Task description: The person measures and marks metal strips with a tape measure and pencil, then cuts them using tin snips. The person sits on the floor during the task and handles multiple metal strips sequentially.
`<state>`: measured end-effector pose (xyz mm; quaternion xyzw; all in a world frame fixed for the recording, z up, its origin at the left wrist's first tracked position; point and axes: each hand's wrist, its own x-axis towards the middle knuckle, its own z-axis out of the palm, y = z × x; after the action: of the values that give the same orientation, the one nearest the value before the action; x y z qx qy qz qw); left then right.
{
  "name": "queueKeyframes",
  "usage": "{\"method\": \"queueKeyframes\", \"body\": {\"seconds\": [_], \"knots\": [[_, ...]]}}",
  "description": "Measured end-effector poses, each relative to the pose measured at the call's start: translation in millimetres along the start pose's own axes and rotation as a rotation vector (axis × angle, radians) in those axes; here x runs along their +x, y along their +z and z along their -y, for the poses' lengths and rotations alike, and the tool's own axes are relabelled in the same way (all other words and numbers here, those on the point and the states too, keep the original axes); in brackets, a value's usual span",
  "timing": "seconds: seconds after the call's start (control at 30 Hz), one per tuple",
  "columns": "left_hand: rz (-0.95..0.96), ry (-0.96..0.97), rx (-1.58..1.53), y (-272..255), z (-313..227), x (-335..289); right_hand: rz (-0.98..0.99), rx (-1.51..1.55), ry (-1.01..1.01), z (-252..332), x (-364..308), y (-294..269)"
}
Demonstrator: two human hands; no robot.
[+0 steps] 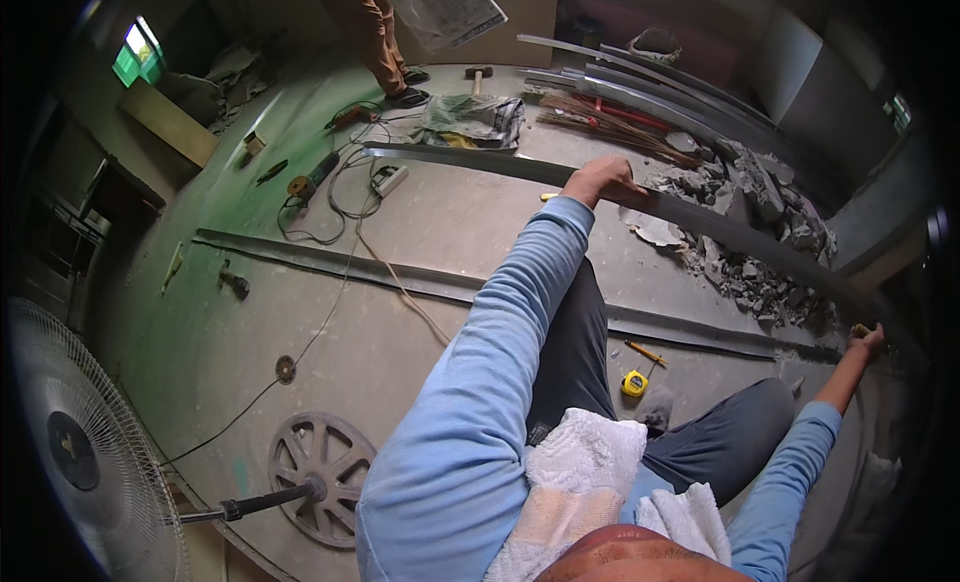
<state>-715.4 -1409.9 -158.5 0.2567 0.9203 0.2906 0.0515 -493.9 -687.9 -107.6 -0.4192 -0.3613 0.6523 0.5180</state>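
Observation:
My left hand is closed round the upper edge of a long grey metal channel, which slants from the middle of the room to the right. Toward the channel's right end, my right hand is closed at its edge, with a small yellowish bit at the fingertips that I cannot make out. A second metal channel lies on the floor below, partly hidden by my left arm and leg. Beside it, near my knees, are a yellow tape measure and an orange pencil-like tool.
Broken rubble is heaped at right, near more metal lengths. An angle grinder, power strip and cords lie at left. A fan with a round base stands near left. A person stands at the back.

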Motion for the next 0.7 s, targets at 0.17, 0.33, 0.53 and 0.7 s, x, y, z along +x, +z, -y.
{"method": "queueKeyframes", "body": {"seconds": [0.17, 0.33, 0.53, 0.7], "knots": [[0.048, -0.017, 0.033, -2.5, 41.8, -27.5, 0.063, -0.157, 0.045, -50.9, -27.0, 0.7], [0.162, -0.093, 0.203, -6.2, 99.6, -54.1, 0.137, -0.213, 0.129, -106.3, -117.9, 12.6], [0.343, -0.242, 0.392, -33.3, 195.5, -90.1, 0.082, -0.072, 0.217, -174.8, -253.7, 16.8], [0.364, -0.384, 0.311, -44.2, 208.1, -127.1, 0.303, 0.148, 0.281, -175.8, -322.9, 18.8]]}}
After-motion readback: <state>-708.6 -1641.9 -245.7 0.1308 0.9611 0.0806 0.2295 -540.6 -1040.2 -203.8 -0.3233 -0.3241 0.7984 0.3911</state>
